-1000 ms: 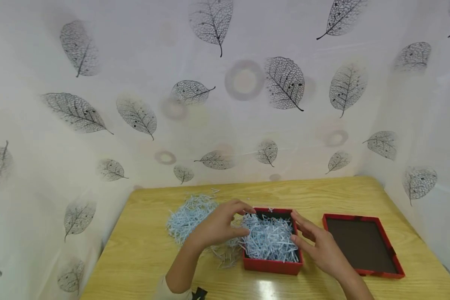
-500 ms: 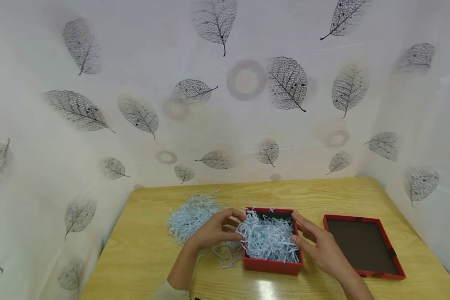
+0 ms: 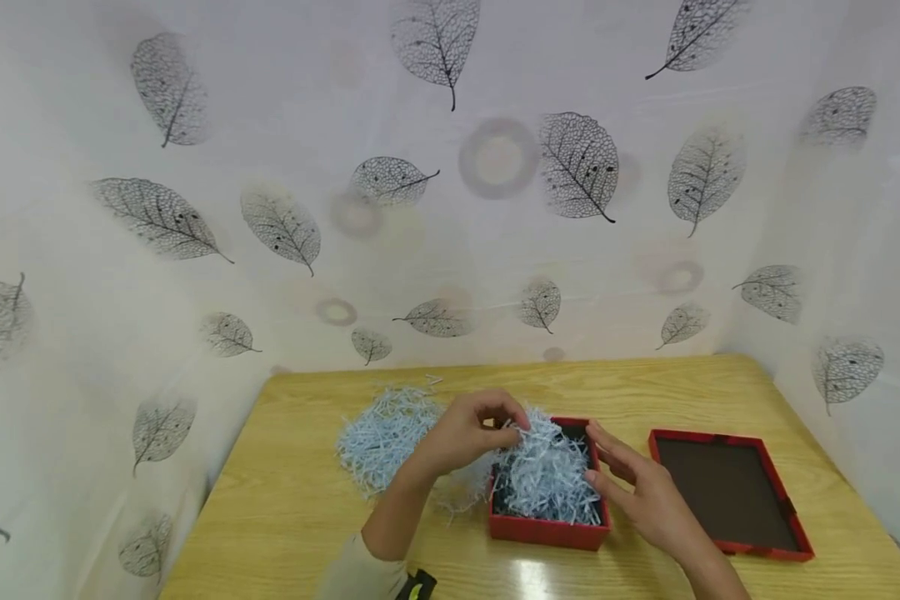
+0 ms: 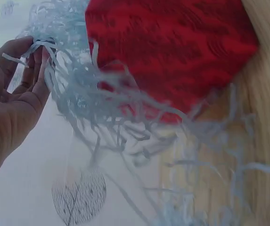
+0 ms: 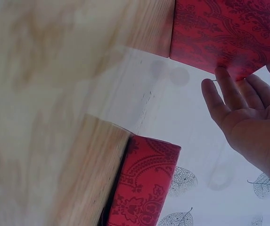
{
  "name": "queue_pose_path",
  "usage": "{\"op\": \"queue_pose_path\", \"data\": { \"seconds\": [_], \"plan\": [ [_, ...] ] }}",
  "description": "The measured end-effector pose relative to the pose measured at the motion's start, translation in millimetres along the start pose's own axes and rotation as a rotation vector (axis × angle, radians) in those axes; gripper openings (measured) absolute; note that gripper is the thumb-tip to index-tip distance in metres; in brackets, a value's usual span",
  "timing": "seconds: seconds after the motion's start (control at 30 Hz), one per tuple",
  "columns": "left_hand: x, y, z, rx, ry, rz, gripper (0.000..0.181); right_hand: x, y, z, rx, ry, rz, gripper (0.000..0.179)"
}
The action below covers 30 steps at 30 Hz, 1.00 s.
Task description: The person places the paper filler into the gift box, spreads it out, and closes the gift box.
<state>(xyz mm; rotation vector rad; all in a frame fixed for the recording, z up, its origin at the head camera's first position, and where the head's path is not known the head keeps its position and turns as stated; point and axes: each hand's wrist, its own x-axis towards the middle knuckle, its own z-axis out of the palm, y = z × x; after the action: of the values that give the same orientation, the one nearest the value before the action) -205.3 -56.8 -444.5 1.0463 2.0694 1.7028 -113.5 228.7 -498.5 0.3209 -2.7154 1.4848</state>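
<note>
while over the box [image 3: 546, 532], left hand [image 3: 467, 432] in a pinch on shreds [image 3: 546, 468]

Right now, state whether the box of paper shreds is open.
Open: the red box shows blue paper shreds through its uncovered top.

The red box [image 3: 547, 532] is mostly filled by paper shreds [image 3: 546, 483], a gap being left at its far right corner. Its far left is blocked by the left hand [image 3: 467, 433], its right side by the right hand [image 3: 641, 492] and the lid [image 3: 720, 492]. Passage is left along its near side.
</note>
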Motion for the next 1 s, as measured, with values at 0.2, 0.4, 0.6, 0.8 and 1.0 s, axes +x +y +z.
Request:
{"op": "queue_pose_path", "data": {
  "seconds": [0.2, 0.4, 0.6, 0.8, 1.0],
  "plan": [
    [22.5, 2.2, 40.4, 0.062, 0.03, -0.105, 0.016, 0.0, 3, 0, 0.028, -0.015, 0.012, 0.067],
    [32.7, -14.1, 82.3, 0.221, 0.085, -0.32, 0.013, -1.1, 4, -2, 0.024, -0.007, -0.022, 0.066],
    [41.7, -28.6, 101.6, 0.492, -0.056, -0.358, 0.012, -1.9, 4, -1, 0.018, 0.014, -0.033, 0.065],
    [43.5, -31.9, 103.8, 0.596, -0.221, -0.346, 0.014, -2.1, 5, -1, 0.017, 0.017, -0.035, 0.066],
    [37.1, -18.1, 79.2, 0.411, -0.24, -0.329, 0.009, -0.4, 6, -1, 0.036, 0.006, -0.02, 0.065]
  ]
}}
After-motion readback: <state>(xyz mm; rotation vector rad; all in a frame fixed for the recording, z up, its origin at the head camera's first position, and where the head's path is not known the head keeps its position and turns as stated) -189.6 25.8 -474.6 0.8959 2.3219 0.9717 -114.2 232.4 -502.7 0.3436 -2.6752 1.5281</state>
